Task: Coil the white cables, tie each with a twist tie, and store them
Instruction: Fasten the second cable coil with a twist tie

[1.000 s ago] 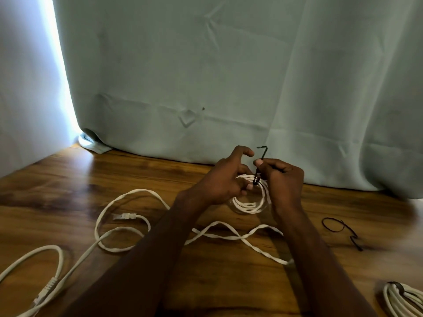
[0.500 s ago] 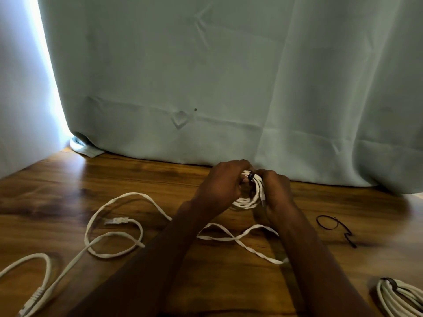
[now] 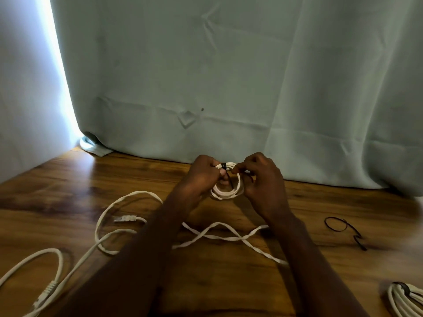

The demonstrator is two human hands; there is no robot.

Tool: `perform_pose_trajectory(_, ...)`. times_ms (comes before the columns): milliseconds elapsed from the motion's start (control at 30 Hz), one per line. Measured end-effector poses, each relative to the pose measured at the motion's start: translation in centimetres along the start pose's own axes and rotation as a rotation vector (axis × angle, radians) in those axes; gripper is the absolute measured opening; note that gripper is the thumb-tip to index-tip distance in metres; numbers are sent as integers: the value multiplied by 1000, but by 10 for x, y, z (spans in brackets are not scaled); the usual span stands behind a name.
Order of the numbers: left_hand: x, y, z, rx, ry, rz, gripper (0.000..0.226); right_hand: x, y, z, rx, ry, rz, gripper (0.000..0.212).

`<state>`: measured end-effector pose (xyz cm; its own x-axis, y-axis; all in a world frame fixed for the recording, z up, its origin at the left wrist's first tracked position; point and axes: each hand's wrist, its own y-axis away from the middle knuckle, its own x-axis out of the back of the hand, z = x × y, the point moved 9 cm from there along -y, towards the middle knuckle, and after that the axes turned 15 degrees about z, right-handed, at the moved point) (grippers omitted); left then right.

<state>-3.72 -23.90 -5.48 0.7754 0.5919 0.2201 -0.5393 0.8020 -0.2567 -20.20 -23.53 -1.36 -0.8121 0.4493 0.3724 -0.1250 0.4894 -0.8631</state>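
At the worktop's (image 3: 68, 179) twelve o'clock, the left hand (image 3: 201, 177) grips a small white cable coil (image 3: 225, 192); the right hand (image 3: 261, 177) seemingly pinches its black twist tie (image 3: 223, 166). A spare twist tie (image 3: 343, 229) lies at three o'clock, a tied coil (image 3: 405, 300) at five.

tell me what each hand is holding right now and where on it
The left hand grips the small white cable coil at its upper left. The right hand pinches the black twist tie wrapped around the coil's top.
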Motion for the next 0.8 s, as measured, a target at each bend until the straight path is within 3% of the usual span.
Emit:
perform_pose_trajectory(167,3,7,1,228,285,-119,11,-2,3,7,-123,97,-12,16)
perform_pose_trajectory(267,-2,8,-2,363,419,-154,11,-6,4,5,-107,140,-51,20)
perform_pose_trajectory(500,-6,12,-19,466,334,-149,22,-12,8,4,-131,80,-30,15)
perform_pose_trajectory(600,-3,10,-17,397,243,-86,16,-14,9,7,-173,11,-34,22)
perform_pose_trajectory(800,-10,21,-13,455,243,-181,24,-16,8,8,-63,68,-71,36)
